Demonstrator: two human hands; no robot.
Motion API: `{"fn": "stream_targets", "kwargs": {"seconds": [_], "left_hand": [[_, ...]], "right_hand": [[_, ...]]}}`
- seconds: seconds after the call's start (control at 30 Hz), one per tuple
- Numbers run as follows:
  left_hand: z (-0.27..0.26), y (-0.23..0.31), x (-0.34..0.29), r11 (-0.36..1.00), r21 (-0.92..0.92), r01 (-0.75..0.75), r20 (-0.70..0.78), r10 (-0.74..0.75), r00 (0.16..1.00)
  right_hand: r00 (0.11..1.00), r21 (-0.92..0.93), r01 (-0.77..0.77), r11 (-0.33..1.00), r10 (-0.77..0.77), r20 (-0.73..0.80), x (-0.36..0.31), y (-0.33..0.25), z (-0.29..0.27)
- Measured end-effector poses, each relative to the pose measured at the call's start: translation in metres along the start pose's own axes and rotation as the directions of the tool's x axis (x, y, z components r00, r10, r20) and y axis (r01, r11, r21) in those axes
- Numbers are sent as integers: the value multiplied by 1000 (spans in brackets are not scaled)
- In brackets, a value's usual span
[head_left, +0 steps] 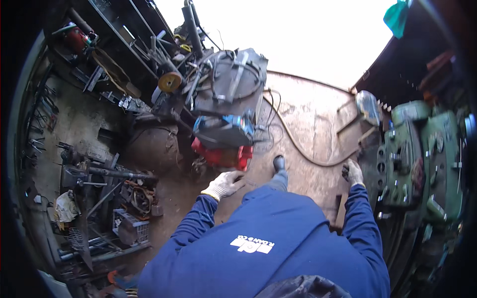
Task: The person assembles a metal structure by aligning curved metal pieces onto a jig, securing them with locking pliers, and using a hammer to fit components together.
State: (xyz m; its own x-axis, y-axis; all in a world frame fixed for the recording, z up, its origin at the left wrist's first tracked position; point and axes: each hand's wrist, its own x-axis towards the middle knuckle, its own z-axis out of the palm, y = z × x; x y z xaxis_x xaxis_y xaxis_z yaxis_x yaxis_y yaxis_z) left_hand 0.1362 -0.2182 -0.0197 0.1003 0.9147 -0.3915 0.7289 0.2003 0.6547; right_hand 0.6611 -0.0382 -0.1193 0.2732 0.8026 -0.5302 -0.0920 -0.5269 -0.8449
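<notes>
My left hand (225, 185), in a whitish knit glove, hangs low over the floor with thumb and fingers apart. It holds nothing. Just beyond it are a red metal box (221, 155) and a blue case (223, 130), set against a cluttered workbench (258, 59). My right hand (354, 173), gloved too, is near the green machine (405, 159) but apart from it. Its fingers are loosely bent, with a dark patch at the tips, and I see no object in them. One dark shoe (279, 163) shows ahead of me.
A brown hose (298, 144) curves across the worn floor (313, 109) ahead. To the left stand a rounded brown tank-like object (155, 146), a wire basket (130, 227) and metal bars (121, 174). A metal stand (367, 107) is at the far right, by the bright doorway (278, 35).
</notes>
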Motion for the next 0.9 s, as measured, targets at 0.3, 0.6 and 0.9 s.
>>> {"fn": "stream_targets", "kwargs": {"seconds": [0.3,0.6,0.9], "left_hand": [[-213,164,225,870,473,-140,-713,472,519],[-242,114,292,818,426,387,-660,-12,751],[-243,175,316,752,180,634,-681,-369,632]], "right_hand": [[877,-461,-35,887,248,411,147,-59,84],[704,-745,114,657,476,527,303,-148,201],[211,-739,135,660,710,672,445,-219,429]]}}
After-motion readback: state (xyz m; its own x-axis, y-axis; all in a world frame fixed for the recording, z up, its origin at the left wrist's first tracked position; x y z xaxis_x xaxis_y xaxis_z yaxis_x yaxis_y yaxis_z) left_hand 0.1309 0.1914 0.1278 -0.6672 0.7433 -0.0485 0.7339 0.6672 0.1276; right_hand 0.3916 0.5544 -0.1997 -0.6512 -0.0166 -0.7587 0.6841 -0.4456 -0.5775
